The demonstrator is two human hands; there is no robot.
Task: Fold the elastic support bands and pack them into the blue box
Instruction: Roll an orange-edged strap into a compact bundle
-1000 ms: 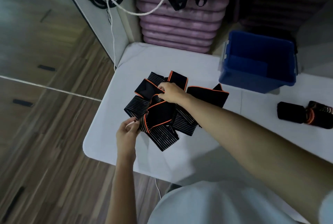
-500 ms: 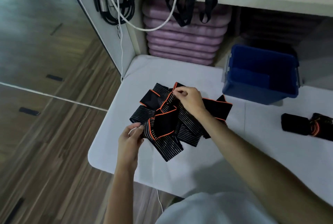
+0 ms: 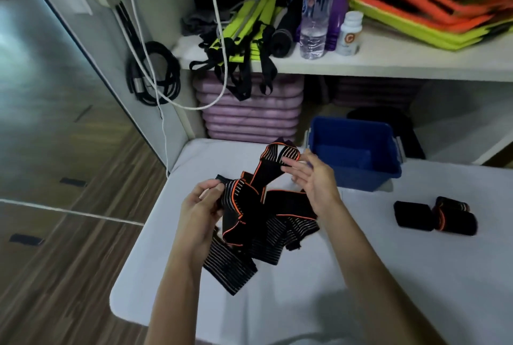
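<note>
White bench (image 3: 361, 275), rounded front-L corner; wood floor (image 3: 55, 275) beyond L edge. Open room on bench front-R and centre-front. Shelf (image 3: 388, 62) above back edge w/ water bottle (image 3: 315, 11), white pill jar (image 3: 350, 33), neon/orange gear. Blue box (image 3: 358, 150) at back of bench, R of centre, open top; inside looks bare blue, far corners too dark to tell. Loose elastic band (image 3: 258, 222), black w/ orange trim, tangled at bench centre, just L of box, part raised. Two rolled bands (image 3: 435, 217) on bench at R, apart from box. L hand (image 3: 204, 205): thumb + fingers pinching striped band end. R hand (image 3: 312, 178): fingers spread, relaxed, touching raised loop near box, no grip seen
</note>
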